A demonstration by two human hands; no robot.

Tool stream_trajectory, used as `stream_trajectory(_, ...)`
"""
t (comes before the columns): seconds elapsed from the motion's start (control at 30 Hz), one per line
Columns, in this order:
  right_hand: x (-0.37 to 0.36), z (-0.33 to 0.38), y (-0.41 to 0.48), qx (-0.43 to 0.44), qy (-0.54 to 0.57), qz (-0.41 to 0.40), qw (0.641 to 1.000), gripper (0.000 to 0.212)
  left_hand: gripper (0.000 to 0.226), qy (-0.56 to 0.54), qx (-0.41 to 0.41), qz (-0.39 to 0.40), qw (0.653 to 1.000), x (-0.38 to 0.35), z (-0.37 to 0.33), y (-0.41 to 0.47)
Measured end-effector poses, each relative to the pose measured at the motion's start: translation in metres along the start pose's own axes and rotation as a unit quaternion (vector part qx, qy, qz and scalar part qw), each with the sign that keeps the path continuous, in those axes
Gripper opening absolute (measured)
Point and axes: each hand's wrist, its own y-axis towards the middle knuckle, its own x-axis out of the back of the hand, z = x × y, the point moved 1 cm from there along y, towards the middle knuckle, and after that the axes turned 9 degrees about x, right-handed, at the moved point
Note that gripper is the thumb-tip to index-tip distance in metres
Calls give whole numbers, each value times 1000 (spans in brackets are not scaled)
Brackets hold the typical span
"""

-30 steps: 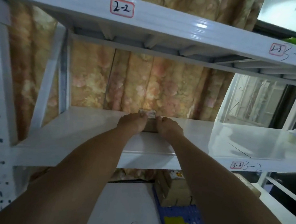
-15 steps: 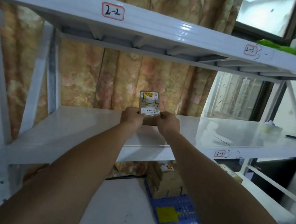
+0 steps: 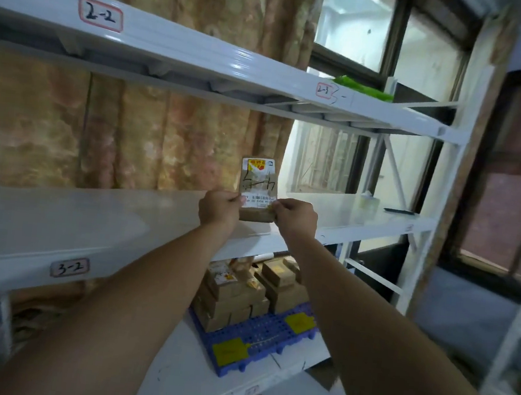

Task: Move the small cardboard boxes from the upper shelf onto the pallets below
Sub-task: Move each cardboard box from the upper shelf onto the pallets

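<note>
Box: small cardboard box (image 3: pixel 258 190) held upright over the front edge of the 3-2 shelf (image 3: pixel 42 230).
Hands: left hand (image 3: pixel 218 207) and right hand (image 3: pixel 297 218) pinch its lower corners, fingers closed.
Advice: lower steadily onto the stacked boxes (image 3: pixel 243 294) at the blue pallet (image 3: pixel 258 340) (its back edge is crowded).
</note>
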Motion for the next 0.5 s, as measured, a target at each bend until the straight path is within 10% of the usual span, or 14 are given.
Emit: stream_trajectory(0.5,233,-143,-6,-91,-107,-144,980,20,25,20,-43,212,976,-238,-31,-137)
